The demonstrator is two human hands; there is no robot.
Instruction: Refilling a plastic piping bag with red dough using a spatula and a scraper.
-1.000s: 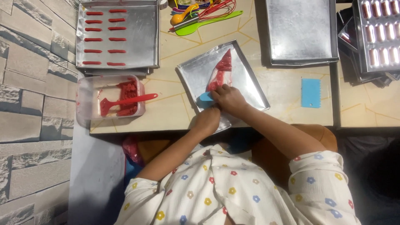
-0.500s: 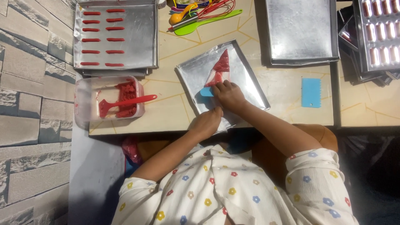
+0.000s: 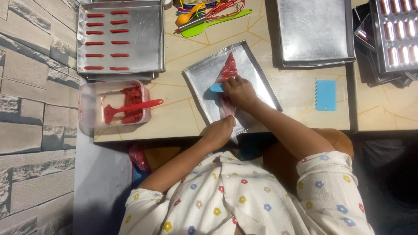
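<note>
Fingers of the right hand (image 3: 239,91) curl around a small blue plastic scraper (image 3: 216,87), pressing it on a clear piping bag of red paste (image 3: 227,72) lying across a tilted metal tray (image 3: 204,78). Left hand (image 3: 221,130) clamps the bag's tail at the tray's near edge. Clear plastic tub of red paste (image 3: 93,102) sits left.

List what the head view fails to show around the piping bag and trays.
- Clear piping bag of red paste: lower part hidden under the right hand and left hand.
- Light blue scraper: mostly covered by the right hand.
- Moulded metal tray: cut off by the right edge.
</note>
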